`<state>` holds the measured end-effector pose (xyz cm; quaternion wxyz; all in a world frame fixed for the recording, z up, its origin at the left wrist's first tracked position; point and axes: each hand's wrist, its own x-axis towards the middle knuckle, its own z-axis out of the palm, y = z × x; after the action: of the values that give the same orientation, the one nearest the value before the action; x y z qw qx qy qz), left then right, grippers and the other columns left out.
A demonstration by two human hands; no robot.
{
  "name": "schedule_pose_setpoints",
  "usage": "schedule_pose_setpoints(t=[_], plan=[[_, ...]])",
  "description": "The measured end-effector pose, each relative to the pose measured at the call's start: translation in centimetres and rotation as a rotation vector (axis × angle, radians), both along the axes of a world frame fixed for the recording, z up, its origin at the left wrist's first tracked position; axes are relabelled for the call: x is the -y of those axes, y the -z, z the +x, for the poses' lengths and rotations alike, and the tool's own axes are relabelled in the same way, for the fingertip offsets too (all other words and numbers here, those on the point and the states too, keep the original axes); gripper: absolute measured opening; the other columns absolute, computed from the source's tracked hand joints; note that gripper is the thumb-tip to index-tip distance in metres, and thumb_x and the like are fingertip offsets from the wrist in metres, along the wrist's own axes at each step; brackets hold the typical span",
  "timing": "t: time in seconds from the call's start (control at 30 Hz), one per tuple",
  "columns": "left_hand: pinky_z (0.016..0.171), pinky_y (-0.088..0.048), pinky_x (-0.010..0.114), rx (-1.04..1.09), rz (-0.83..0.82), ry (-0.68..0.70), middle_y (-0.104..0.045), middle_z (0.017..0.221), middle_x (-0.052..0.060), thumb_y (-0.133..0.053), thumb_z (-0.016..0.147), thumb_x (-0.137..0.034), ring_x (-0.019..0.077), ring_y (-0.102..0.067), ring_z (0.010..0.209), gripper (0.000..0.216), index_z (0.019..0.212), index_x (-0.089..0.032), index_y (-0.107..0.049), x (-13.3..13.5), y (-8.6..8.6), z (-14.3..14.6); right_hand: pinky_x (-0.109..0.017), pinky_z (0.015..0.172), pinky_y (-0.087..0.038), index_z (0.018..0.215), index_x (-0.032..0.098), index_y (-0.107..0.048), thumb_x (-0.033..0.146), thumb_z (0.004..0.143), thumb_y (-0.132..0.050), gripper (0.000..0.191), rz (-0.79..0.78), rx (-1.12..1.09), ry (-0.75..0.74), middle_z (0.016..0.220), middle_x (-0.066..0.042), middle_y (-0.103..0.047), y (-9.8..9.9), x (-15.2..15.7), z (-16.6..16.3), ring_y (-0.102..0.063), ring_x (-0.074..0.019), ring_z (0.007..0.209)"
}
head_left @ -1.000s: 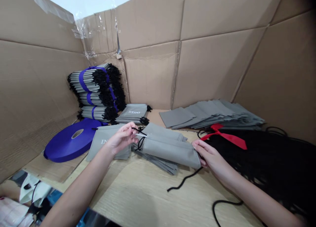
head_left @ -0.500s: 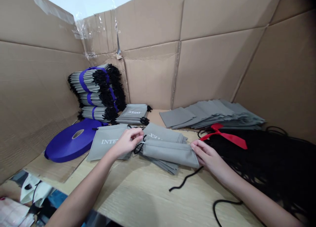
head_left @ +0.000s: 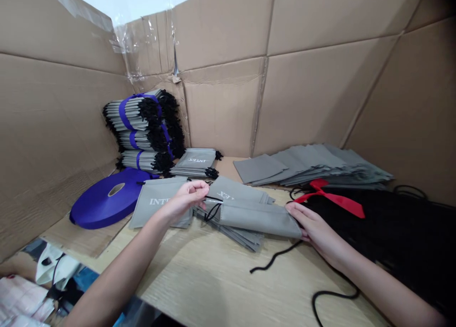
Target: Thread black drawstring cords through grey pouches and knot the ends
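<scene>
My right hand [head_left: 308,222] pinches the right end of a grey fabric pouch [head_left: 260,218], which is held sideways above the table. My left hand [head_left: 192,194] is closed at the pouch's left end, fingertips together on a black cord [head_left: 213,212] that comes out of the pouch's edge. A thin, shiny strip shows beside the cord there; its kind I cannot make out. More cord hangs from the right end onto the table. Beneath the pouch lies a fanned pile of grey printed pouches [head_left: 245,239]. Another printed pouch [head_left: 142,210] lies behind my left forearm.
A purple ribbon roll [head_left: 96,208] lies at the left, before bundled pouches [head_left: 131,113] with purple bands. A small pouch stack [head_left: 195,161] is beside them. Grey fabric pieces [head_left: 302,163] lie back right, near black cords [head_left: 402,237] with a red tie [head_left: 338,201]. Cardboard walls [head_left: 221,108] surround the table.
My left hand and the pouch's left end have moved apart, baring a short length of cord and the shiny strip between them. The pouch and my right hand have shifted slightly right.
</scene>
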<state>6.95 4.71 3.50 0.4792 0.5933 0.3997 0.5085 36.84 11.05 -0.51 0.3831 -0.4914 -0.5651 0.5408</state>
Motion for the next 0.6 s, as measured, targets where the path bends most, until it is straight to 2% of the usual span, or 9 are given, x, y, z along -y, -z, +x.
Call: schedule_pose_setpoints(t=[0.07,0.13,0.2,0.27,0.3,0.37,0.47,0.53,0.6], plan=[[0.058,-0.042,0.024,-0.166,0.018,-0.059,-0.042,0.069,-0.002,-0.058,0.075,-0.040,0.0091,-0.039,0.057,0.025,0.084,-0.016,-0.056,0.0,0.0,0.0,-0.018,0.039,-0.010,0.071,0.021,-0.043,0.053,0.068,-0.056,0.034,0.004,0.013,-0.020,0.049,0.010,-0.026,0.0,0.0,0.0,-0.019,-0.0039,0.038],[0.060,-0.040,0.025,-0.433,0.109,-0.193,-0.046,0.066,-0.002,-0.057,0.076,-0.037,0.0116,-0.041,0.061,0.023,0.087,-0.017,-0.059,-0.1,0.2,0.1,-0.018,0.040,-0.009,0.070,0.021,-0.043,0.055,0.067,-0.056,0.036,0.012,0.033,-0.032,0.048,0.010,-0.025,-0.1,-0.1,0.0,-0.018,-0.0041,0.039],[0.064,-0.038,0.027,-0.653,0.240,-0.321,-0.049,0.062,0.000,-0.058,0.075,-0.034,0.0153,-0.042,0.068,0.017,0.077,-0.017,-0.061,-0.2,0.5,0.4,-0.019,0.040,-0.009,0.071,0.021,-0.042,0.057,0.066,-0.056,0.039,0.022,0.045,-0.037,0.048,0.010,-0.025,-0.1,-0.2,0.0,-0.018,-0.0043,0.039],[0.067,-0.037,0.028,-0.691,0.316,-0.380,-0.050,0.061,0.001,-0.056,0.077,-0.033,0.0173,-0.042,0.072,0.020,0.065,-0.017,-0.058,-0.3,0.9,0.6,-0.019,0.041,-0.009,0.071,0.021,-0.043,0.058,0.066,-0.057,0.039,0.037,0.045,-0.033,0.048,0.010,-0.025,0.0,-0.3,0.0,-0.017,-0.0046,0.039],[0.067,-0.038,0.028,-0.623,0.311,-0.382,-0.049,0.061,0.001,-0.054,0.078,-0.034,0.0168,-0.042,0.072,0.024,0.063,-0.016,-0.056,-0.4,1.0,0.7,-0.019,0.042,-0.009,0.071,0.021,-0.043,0.058,0.066,-0.057,0.039,0.041,0.042,-0.032,0.048,0.010,-0.025,0.1,-0.4,0.1,-0.017,-0.0047,0.040],[0.066,-0.041,0.027,-0.329,0.233,-0.350,-0.044,0.062,-0.001,-0.053,0.079,-0.039,0.0138,-0.041,0.066,0.027,0.064,-0.016,-0.051,-0.5,1.0,0.7,-0.019,0.042,-0.009,0.072,0.022,-0.044,0.057,0.067,-0.057,0.038,0.045,0.035,-0.028,0.049,0.009,-0.026,0.3,-0.6,0.2,-0.017,-0.0050,0.040],[0.067,-0.046,0.028,0.194,0.066,-0.186,-0.038,0.063,-0.003,-0.057,0.075,-0.044,0.0102,-0.041,0.060,0.030,0.067,-0.017,-0.045,-0.4,0.6,0.4,-0.019,0.042,-0.010,0.073,0.022,-0.045,0.055,0.068,-0.058,0.036,0.030,0.027,-0.008,0.050,0.009,-0.025,0.6,-0.9,0.5,-0.017,-0.0054,0.040],[0.070,-0.049,0.031,0.418,-0.012,-0.081,-0.042,0.066,-0.003,-0.058,0.075,-0.046,0.0107,-0.046,0.063,0.032,0.068,-0.017,-0.045,-0.3,0.2,0.2,-0.019,0.041,-0.010,0.073,0.022,-0.046,0.054,0.069,-0.058,0.034,0.017,0.004,0.001,0.050,0.009,-0.025,0.7,-1.0,0.7,-0.017,-0.0056,0.040],[0.071,-0.050,0.033,0.522,-0.050,-0.046,-0.051,0.078,0.001,-0.054,0.077,-0.048,0.0131,-0.052,0.073,0.031,0.075,-0.017,-0.050,-0.3,0.1,0.1,-0.019,0.041,-0.011,0.072,0.022,-0.047,0.053,0.069,-0.058,0.033,0.008,-0.024,0.007,0.051,0.009,-0.026,0.6,-1.0,0.7,-0.018,-0.0057,0.041]])
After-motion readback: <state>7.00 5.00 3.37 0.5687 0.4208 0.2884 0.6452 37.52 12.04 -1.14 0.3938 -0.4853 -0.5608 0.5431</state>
